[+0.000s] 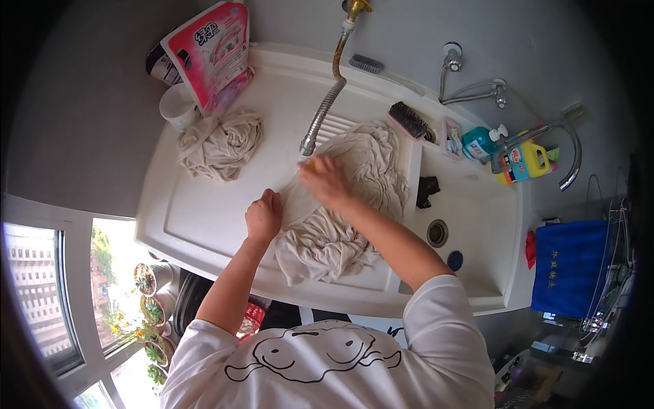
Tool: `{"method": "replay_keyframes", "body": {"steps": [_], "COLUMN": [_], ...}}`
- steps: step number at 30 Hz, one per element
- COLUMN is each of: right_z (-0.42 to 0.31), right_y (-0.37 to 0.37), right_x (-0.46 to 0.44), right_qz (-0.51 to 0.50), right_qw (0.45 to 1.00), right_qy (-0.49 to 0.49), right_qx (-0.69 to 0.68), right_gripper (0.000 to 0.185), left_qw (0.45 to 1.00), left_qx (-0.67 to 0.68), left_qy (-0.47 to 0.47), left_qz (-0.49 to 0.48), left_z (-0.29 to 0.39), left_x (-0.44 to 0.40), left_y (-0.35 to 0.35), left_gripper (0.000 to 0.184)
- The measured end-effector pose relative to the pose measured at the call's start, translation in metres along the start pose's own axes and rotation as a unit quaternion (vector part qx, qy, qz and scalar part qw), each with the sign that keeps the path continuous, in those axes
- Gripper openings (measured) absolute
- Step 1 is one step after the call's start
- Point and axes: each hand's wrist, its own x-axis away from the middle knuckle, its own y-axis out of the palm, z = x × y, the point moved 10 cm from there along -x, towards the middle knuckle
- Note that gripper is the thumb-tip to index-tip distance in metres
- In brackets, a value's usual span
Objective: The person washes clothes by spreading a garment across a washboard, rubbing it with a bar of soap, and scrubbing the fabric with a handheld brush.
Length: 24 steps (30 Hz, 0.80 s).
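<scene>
Off-white crumpled cloth (pixel 327 238), lengthwise from back toward front edge of white worktop (pixel 204 211), under nearer right hand (pixel 323 183), curled round small yellow object (pixel 310 164); left hand (pixel 263 215) fisted just left, contents unclear.

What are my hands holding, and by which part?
Left hand seems closed on the left edge of the spread cloth; the right hand partly covers a yellow thing, hold unclear.

On the white counter (pixel 283 95), a pink pouch (pixel 214 58) and a white cup (pixel 178 107) stand at the far left corner, a grey brush (pixel 366 64) lies at the far edge, and a teal bottle (pixel 479 143) stands near the far right corner.
</scene>
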Motion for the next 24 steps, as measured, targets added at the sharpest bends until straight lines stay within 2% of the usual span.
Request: {"method": "replay_keyframes", "body": {"steps": [1, 3, 4, 6, 8, 9, 10, 11, 12, 13, 14, 15, 17, 18, 19, 20, 21, 22, 23, 24], "right_z": [-0.001, -0.021, 0.025, 0.1, 0.066, 0.022, -0.03, -0.023, -0.014, -0.001, 0.047, 0.092, 0.078, 0.072, 0.026, 0.015, -0.009, -0.029, 0.01, 0.058], "right_y": [0.003, 0.008, -0.003, -0.029, -0.018, 0.001, 0.015, 0.016, 0.011, 0.005, -0.013, -0.023, -0.023, -0.018, 0.002, 0.008, 0.016, 0.024, -0.003, -0.016], "right_x": [-0.001, -0.001, -0.015, -0.024, -0.021, -0.017, -0.002, -0.003, -0.003, -0.004, -0.013, -0.017, -0.019, -0.022, -0.021, -0.016, -0.013, -0.007, -0.004, -0.008], "right_qz": [-0.002, 0.016, 0.056, 0.092, 0.097, 0.022, 0.032, 0.032, 0.051, 0.071, 0.097, 0.163, 0.125, 0.092, 0.058, 0.054, 0.034, 0.013, 0.103, 0.098], "right_qw": [1.0, 0.992, 0.997, 0.974, 0.981, 0.994, 0.998, 0.998, 0.997, 0.996, 0.995, 0.979, 0.979, 0.976, 0.993, 0.993, 0.999, 0.997, 0.994, 0.995], "right_qy": [-0.002, -0.122, -0.054, 0.205, 0.167, 0.101, -0.033, -0.033, -0.041, -0.049, 0.026, 0.122, 0.16, 0.196, 0.097, 0.099, 0.026, -0.046, -0.019, 0.024], "right_qx": [0.001, -0.011, -0.009, 0.013, 0.031, 0.026, -0.046, -0.046, -0.028, -0.012, -0.025, 0.029, 0.02, 0.017, -0.021, -0.021, -0.035, -0.052, -0.017, 0.007], "right_gripper": [0.033, 0.035, 0.037, 0.038, 0.038, 0.039, 0.038, 0.038, 0.036, 0.035, 0.033, 0.032, 0.033, 0.034, 0.035, 0.035, 0.035, 0.034, 0.032, 0.031], "left_qw": [1.0, 1.0, 1.0, 0.999, 0.994, 0.994, 0.986, 0.972, 0.966, 0.98, 0.989, 0.986, 0.978, 0.979, 0.978, 0.976, 0.989, 0.984, 0.995, 0.952], "left_qx": [0.006, 0.011, 0.025, 0.038, 0.1, 0.099, 0.162, 0.225, 0.249, 0.2, 0.147, 0.164, 0.2, 0.198, 0.206, 0.216, 0.122, 0.16, 0.095, 0.254], "left_qy": [0.004, 0.006, 0.004, 0.0, 0.048, 0.049, 0.009, -0.03, -0.046, -0.009, 0.027, 0.006, -0.051, -0.046, -0.027, -0.014, -0.03, 0.0, -0.008, -0.11], "left_qz": [-0.002, 0.0, -0.006, -0.011, -0.006, -0.007, -0.036, -0.064, -0.05, -0.017, 0.014, 0.007, -0.004, -0.004, -0.018, -0.034, -0.08, -0.081, -0.04, -0.132], "left_z": [0.0, 0.001, 0.003, 0.0, 0.0, -0.003, -0.014, -0.023, -0.028, -0.024, -0.017, -0.017, -0.025, -0.027, -0.03, -0.029, -0.02, -0.015, -0.019, -0.042], "left_x": [0.0, -0.001, -0.001, 0.003, 0.002, 0.001, 0.0, -0.002, -0.005, -0.011, -0.016, -0.025, -0.044, -0.056, -0.066, -0.07, -0.068, -0.072, -0.077, -0.09], "left_y": [0.0, -0.001, -0.003, -0.003, -0.002, -0.005, -0.001, 0.004, 0.001, -0.01, -0.021, -0.024, -0.023, -0.02, -0.012, -0.003, -0.004, -0.005, -0.013, 0.009], "left_gripper": [0.019, 0.019, 0.019, 0.018, 0.017, 0.017, 0.017, 0.016, 0.016, 0.017, 0.018, 0.018, 0.019, 0.019, 0.018, 0.018, 0.017, 0.02, 0.02, 0.018]}}
